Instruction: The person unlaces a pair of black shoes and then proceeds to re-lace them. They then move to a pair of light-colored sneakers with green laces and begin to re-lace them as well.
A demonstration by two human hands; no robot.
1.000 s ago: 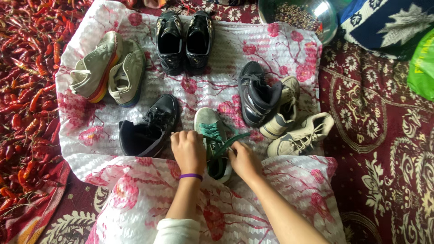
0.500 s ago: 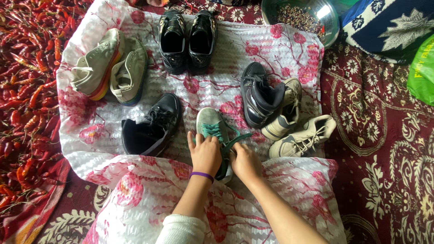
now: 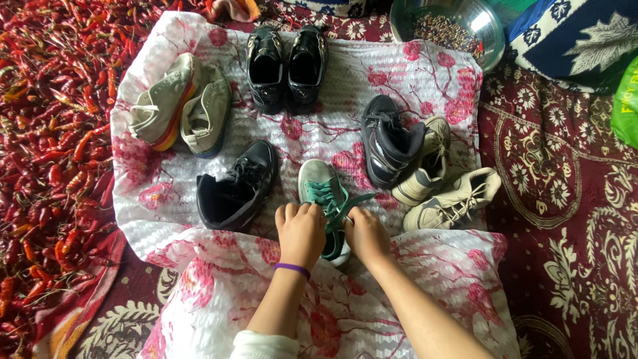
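Where cloth point(image 3: 412, 73) ends, seemingly crowded shoes point(image 3: 425, 166).

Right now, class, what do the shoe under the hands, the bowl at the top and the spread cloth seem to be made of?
The green-laced shoe: probably suede or canvas, going by its dull, matt grey-green toe, with flat woven laces.
The bowl: metal, likely steel, since its rim shines and reflects light.
The cloth: thin puckered fabric, perhaps cotton, white with pink flowers; its ridged, crinkled surface suggests this.

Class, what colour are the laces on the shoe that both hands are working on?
Green: the laces show best in the head view, the only one.
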